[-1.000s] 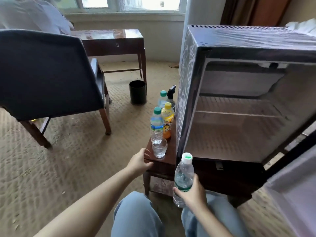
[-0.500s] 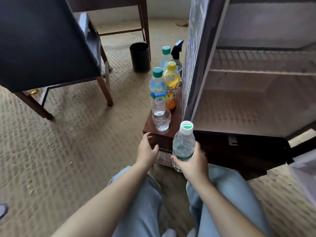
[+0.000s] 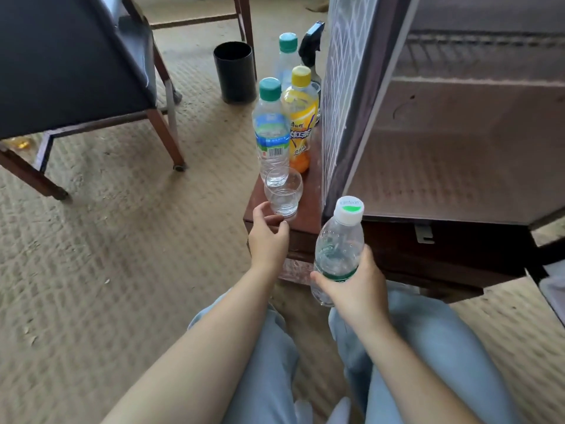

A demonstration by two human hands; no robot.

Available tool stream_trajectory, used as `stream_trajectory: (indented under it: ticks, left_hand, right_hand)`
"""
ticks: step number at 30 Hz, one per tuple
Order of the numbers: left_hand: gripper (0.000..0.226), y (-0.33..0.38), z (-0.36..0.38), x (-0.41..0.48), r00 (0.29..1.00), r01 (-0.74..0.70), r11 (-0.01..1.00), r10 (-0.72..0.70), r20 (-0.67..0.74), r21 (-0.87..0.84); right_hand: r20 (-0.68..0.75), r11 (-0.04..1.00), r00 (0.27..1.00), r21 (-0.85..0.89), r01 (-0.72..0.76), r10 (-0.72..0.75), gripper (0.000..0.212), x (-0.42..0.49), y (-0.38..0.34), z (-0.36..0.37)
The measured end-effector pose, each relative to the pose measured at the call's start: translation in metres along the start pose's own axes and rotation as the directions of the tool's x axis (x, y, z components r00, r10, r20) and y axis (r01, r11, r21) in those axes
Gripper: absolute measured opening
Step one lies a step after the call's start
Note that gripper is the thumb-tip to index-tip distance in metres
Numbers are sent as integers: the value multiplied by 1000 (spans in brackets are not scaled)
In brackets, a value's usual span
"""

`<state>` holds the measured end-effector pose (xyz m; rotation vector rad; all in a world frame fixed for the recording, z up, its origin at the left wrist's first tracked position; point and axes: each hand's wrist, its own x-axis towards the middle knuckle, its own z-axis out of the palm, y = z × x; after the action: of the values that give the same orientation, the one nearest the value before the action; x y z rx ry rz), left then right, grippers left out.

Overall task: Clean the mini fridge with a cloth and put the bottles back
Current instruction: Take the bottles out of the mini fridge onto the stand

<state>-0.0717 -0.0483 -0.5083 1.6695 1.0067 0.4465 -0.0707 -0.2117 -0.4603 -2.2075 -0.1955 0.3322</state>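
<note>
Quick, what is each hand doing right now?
Left hand: open, fingers at the base of the glass, not gripping it.
Right hand: closed around the water bottle.

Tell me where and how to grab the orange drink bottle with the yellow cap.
Grip the orange drink bottle high, at the shoulder just under its yellow cap, coming down from above. It stands upright, hemmed in by the fridge wall on its right, a water bottle on its left and the glass in front.
</note>
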Motion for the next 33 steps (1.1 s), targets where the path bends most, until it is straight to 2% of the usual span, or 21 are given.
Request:
stream_trajectory:
  ticks: [8, 13, 16, 18, 24, 27, 30, 31, 33]
  left_hand:
    - [54, 0, 15, 11, 996, 37, 993, -28, 86, -108]
    - [46, 13, 23, 12, 984, 42, 981, -8, 177, -188]
    - [47, 15, 25, 16, 965, 114, 973, -60, 256, -203]
    - [46, 16, 22, 17, 952, 108, 977, -49, 302, -182]
    - [26, 14, -16, -1, 953, -213, 977, 206, 220, 5]
    - [41, 15, -47, -22, 895, -351, 936, 325, 307, 32]
    - [50, 24, -63, -44, 772, -525, 849, 447, 451, 58]
    - [54, 26, -65, -47, 752, -554, 829, 460, 473, 74]
    - [64, 28, -63, -51, 771, -539, 836, 438, 461, 107]
  right_hand:
    - [13, 1000, 1000, 7, -16, 16, 62, 5, 5, -2]
    - [-3, 1000, 1000, 9, -30, 30, 63, 14, 7, -4]
    - [-12, 1000, 1000, 5, -23, 23, 64, 19, 7, -2]
    - [-14, 1000, 1000, 16, -26, 27, 64, 21, 5, 0]
    - [-19, 999, 1000, 49, -23, 24, 68, 23, -8, 10]
    - [-2, 999, 1000, 52, -9, 9, 73, 22, -15, 18]
    - [53, 997, 998, 77, 11, -15, 67, 16, -19, 26]
    - [74, 996, 997, 84, 23, -29, 62, 14, -20, 28]
    - [116, 995, 992, 88, 41, -51, 55, 9, -23, 31]
